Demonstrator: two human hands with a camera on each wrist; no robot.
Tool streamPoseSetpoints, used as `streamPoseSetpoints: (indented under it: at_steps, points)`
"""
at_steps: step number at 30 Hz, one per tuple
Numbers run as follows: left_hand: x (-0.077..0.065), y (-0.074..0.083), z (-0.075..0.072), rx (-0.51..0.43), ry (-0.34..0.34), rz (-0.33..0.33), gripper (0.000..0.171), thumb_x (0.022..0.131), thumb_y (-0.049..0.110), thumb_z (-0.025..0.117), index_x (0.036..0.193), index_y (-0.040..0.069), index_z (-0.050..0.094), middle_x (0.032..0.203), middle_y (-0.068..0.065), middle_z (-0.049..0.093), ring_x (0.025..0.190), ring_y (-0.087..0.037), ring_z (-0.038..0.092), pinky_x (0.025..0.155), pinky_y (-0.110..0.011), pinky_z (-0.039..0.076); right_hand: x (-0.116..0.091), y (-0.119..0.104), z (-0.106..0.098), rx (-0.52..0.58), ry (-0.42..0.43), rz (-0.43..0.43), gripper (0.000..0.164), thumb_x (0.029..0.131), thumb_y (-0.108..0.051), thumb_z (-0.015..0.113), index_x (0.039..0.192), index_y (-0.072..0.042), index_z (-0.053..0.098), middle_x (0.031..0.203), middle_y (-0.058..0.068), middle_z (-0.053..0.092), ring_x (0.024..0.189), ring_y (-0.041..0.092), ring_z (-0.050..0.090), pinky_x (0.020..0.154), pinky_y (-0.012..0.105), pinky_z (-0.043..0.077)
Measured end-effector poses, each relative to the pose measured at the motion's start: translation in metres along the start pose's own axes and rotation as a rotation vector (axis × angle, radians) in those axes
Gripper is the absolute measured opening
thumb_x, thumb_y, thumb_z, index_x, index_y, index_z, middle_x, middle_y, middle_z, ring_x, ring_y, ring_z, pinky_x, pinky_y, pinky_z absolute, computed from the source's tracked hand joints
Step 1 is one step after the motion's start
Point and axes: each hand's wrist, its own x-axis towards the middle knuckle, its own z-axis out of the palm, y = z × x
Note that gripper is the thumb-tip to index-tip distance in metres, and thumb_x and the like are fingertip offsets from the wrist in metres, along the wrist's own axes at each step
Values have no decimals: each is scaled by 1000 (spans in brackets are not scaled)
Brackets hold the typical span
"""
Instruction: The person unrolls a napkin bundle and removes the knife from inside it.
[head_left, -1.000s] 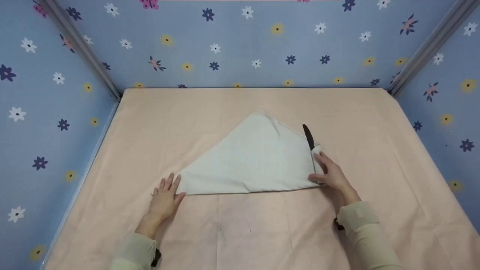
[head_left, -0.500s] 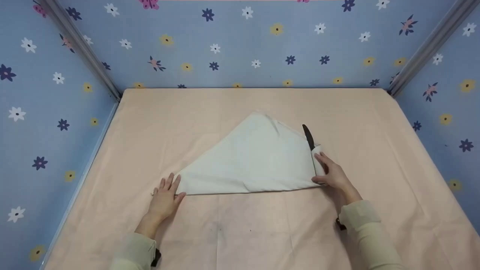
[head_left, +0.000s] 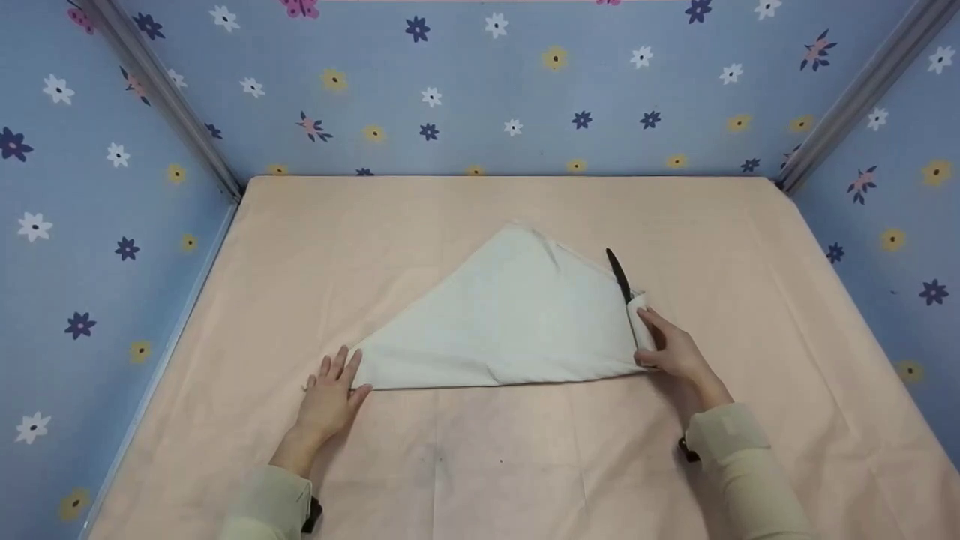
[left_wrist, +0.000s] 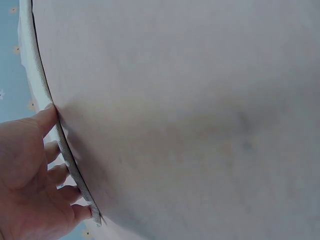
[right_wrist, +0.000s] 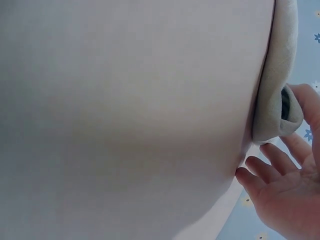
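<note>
A pale cloth napkin (head_left: 487,315), folded to a broad triangle, lies with its long straight edge toward me. Its right end is turned into a small roll (head_left: 637,319), and a black table knife (head_left: 618,271) sticks out of the roll's far end; the rest of the knife is hidden. My right hand (head_left: 673,352) holds this roll between thumb and fingers. In the right wrist view the roll (right_wrist: 275,117) shows a dark hollow at its near end, with the thumb at it. My left hand (head_left: 326,401) rests with spread fingers on the napkin's left corner.
A peach cloth (head_left: 502,465) with creases covers the table. Blue flowered panels (head_left: 480,90) stand behind it and at both sides, with grey metal posts (head_left: 161,97) at the back corners.
My right hand has shifted slightly to the right, its thumb moving off the flat napkin to the roll's near end. The roll and knife have moved a little right. My left hand stays put.
</note>
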Motion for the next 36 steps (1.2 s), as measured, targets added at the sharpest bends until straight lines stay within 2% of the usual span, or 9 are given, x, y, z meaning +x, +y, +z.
streamPoseSetpoints:
  at_steps: [7, 16, 23, 36]
  points:
    - [0, 0, -1, 10, -7, -7, 59, 90, 30, 51, 137, 0, 29, 141, -24, 19, 125, -48, 16, 92, -66, 18, -4, 3, -4, 26, 10, 14, 72, 78, -5, 62, 140, -4, 24, 143, 21, 20, 129, 39, 15, 104, 49, 16]
    - [-1, 0, -2, 15, -35, -14, 60, 91, 32, 48, 138, 1, 26, 142, -24, 17, 126, -48, 14, 93, -66, 16, -12, 8, -8, 64, 49, -39, 65, 82, -7, 61, 137, 2, 27, 136, 28, 29, 125, 42, 24, 101, 51, 21]
    - [-1, 1, -2, 34, -29, -10, 60, 91, 30, 49, 138, 0, 27, 141, -24, 18, 125, -49, 15, 93, -66, 18, -14, 10, -9, 108, 56, 6, 60, 84, -8, 59, 137, 0, 30, 133, 25, 36, 123, 38, 32, 100, 46, 27]
    - [0, 2, -2, 39, -21, -12, 60, 91, 31, 49, 138, 0, 28, 142, -24, 18, 125, -48, 16, 93, -65, 18, -20, 19, -14, 135, 81, -30, 52, 87, -3, 54, 134, 3, 34, 129, 26, 40, 119, 38, 38, 97, 43, 33]
